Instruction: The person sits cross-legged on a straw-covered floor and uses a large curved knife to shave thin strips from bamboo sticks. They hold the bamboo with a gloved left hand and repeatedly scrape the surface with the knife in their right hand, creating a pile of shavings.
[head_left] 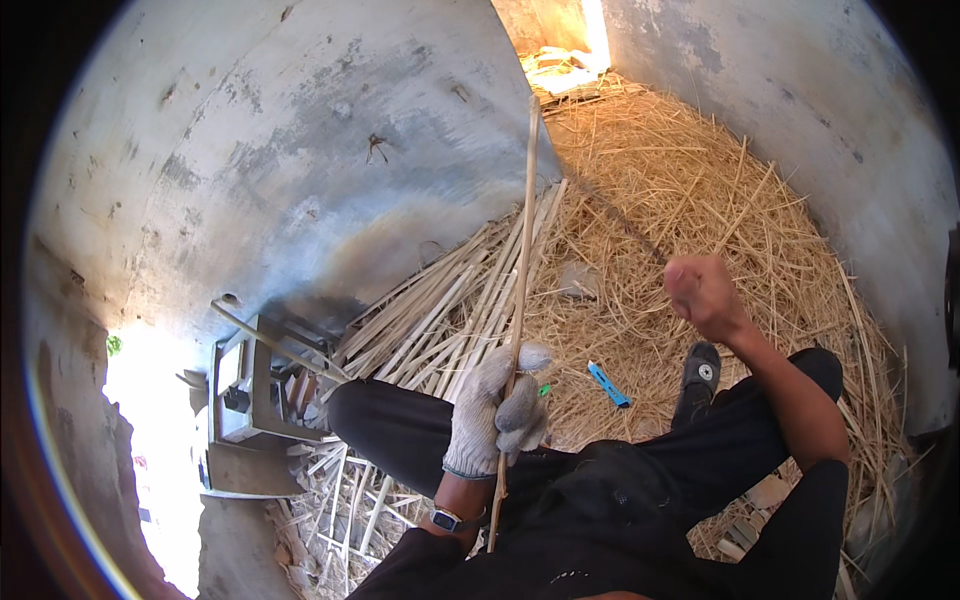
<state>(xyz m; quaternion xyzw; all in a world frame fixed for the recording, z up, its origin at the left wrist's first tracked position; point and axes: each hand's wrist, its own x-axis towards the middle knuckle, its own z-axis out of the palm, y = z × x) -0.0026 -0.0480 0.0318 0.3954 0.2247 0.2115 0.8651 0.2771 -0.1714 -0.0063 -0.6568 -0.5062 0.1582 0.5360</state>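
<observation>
Running lengthwise away from the lap [600, 500], the pale wooden strip [521, 285] sits gripped in the gloved left hand [492, 405], with the bare right hand [706, 298], clenched on a blurred slender tool [634, 231], apart to its right.

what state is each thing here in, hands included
left hand: gloved, closed around the long strip
long strip: gripped, not bundled
right hand: bare, closed around the dark thin thing
dark thin thing: held, blurred
blue cutter: lying unheld
straw: loose, scattered
watch: strapped on
</observation>
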